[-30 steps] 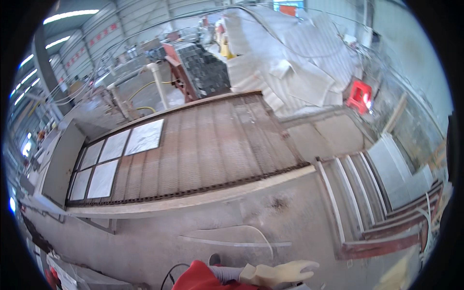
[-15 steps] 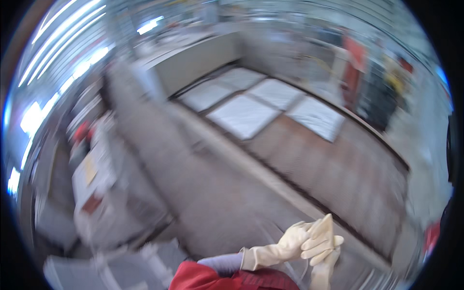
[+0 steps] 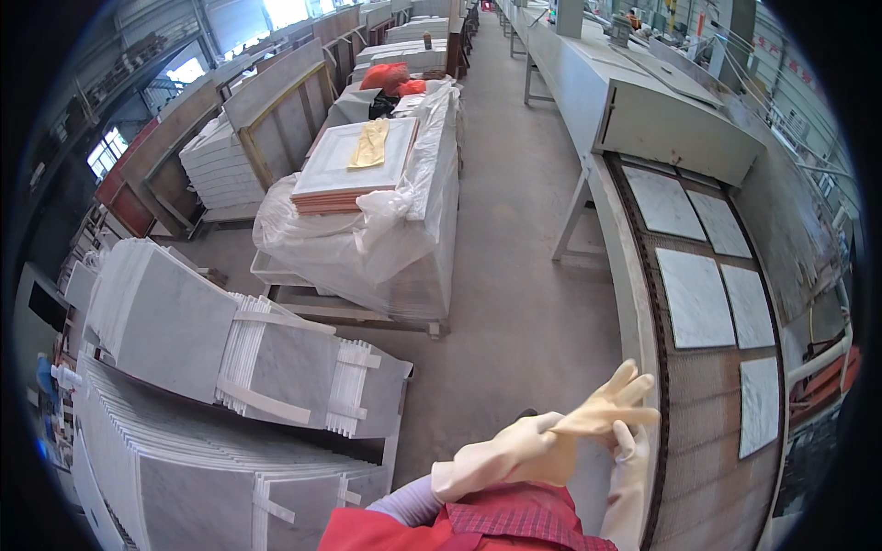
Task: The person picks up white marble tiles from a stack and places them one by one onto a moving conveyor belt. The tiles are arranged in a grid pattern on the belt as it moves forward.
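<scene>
Both my hands wear long cream rubber gloves and meet in front of my red apron [image 3: 524,514], beside the conveyor edge. My left hand [image 3: 597,404] stretches across to the right, its fingers spread apart. Below it, my right hand [image 3: 627,450] is bent up against the palm side of the left glove and seems to pinch it; part of the right fingers is hidden. To the right, white marble tiles [image 3: 700,298] lie flat on the brown mesh conveyor [image 3: 698,413].
A grey machine housing [image 3: 680,133] covers the conveyor's far end. On the left, a plastic-wrapped pallet [image 3: 367,266] bears framed panels and a yellow glove [image 3: 369,145]. Stacked stone slabs [image 3: 193,321] stand at the near left. A concrete aisle [image 3: 514,230] runs between.
My view has swung left and steadied, bringing the aisle, pallet and slab stacks into sight. The gloved hands stay together; the left fingers are now more spread.
</scene>
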